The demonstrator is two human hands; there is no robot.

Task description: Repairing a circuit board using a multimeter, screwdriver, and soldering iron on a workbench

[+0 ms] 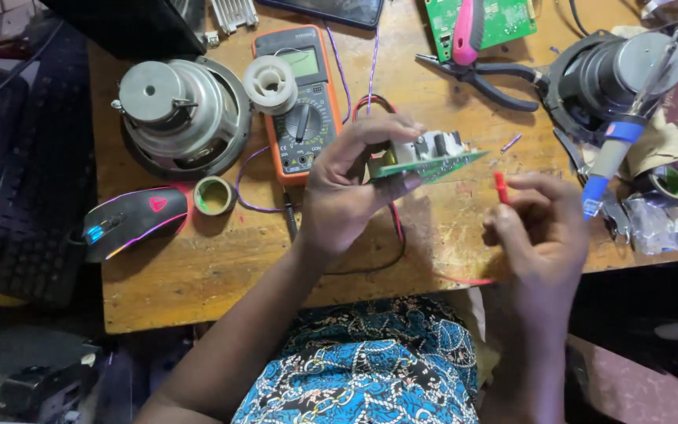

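The left hand (344,188) clamps the green circuit board (425,161) by its edge, tilted above the wooden table (221,267) to expose its face, while the right hand (539,228) pinches the red probe (501,187) just beside it, near the orange meter (298,102).

I see a green circuit board (425,166) with pale grey parts on top, held in my left hand (347,188). My right hand (539,228) pinches a red probe (501,187). The multimeter (298,102) is orange with a dark grey face and a greenish screen. The mouse (135,220) is black with red, pink and blue lights. The tape roll (213,195) is yellow-green. The pliers (480,74) are black; the tool (466,30) lying over them is pink. The table (221,267) is light brown wood. The garment (370,369) shows a blue, black and white swirl pattern.
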